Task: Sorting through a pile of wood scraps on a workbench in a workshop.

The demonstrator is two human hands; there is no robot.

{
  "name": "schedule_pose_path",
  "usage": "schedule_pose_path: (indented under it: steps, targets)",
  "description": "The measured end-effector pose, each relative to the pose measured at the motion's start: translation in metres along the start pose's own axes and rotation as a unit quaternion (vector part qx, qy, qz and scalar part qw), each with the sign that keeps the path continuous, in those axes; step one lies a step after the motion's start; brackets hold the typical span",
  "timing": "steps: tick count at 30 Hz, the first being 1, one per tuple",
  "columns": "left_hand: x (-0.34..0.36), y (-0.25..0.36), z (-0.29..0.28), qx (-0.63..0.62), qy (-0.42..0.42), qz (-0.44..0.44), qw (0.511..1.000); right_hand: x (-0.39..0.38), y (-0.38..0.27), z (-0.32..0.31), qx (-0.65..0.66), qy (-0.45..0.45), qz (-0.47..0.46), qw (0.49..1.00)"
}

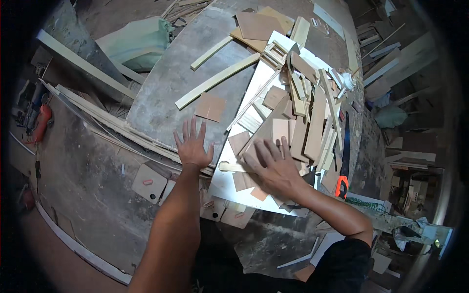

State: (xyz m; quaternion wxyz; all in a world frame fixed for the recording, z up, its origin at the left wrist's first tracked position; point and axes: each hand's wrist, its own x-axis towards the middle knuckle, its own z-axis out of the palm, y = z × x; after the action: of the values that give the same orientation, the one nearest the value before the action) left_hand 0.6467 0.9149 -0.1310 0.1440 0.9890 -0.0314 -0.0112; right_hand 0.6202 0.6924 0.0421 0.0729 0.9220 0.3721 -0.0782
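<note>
My left hand [194,146] lies open with its fingers spread, near the edge of the grey worktable [156,88]. Just beyond its fingertips is a small square of brown board [211,106]. My right hand [276,171] reaches over a heap of wood offcuts, its fingers apart and slightly bent. It appears to hold nothing; whether it touches the pieces under it I cannot tell. A pale flat stick [235,167] with a rounded end runs under that hand. Offcuts such as a light block [280,129] and a long slat [315,122] lie on a white board [225,188].
A handsaw with an orange handle [341,186] lies right of the heap. Two pale strips [215,82] and stacked brown boards [259,25] lie farther back. Long boards [117,129] lean along the table's left side. A pale green sack [137,41] stands at far left.
</note>
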Motion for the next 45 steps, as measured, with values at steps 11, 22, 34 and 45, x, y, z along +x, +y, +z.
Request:
schedule_pose_path:
  steps: [11, 22, 34, 45]
  targets:
    - [-0.002, -0.005, 0.003, 0.005, 0.005, 0.005, 1.000, -0.026, 0.022, -0.098, -0.045, 0.102, 0.167, 0.980]
    - [-0.002, -0.004, 0.003, 0.017, -0.002, -0.002, 1.000, -0.030, 0.067, -0.121, -0.108, 0.157, 0.287, 0.939]
    - [-0.003, -0.003, 0.002, 0.036, -0.002, 0.004, 0.999, -0.033, 0.055, -0.110, -0.118, 0.088, 0.350, 0.925]
    - [-0.004, -0.005, 0.006, 0.038, 0.001, 0.007, 0.999, -0.047, 0.055, -0.124, -0.048, 0.164, 0.434, 0.884]
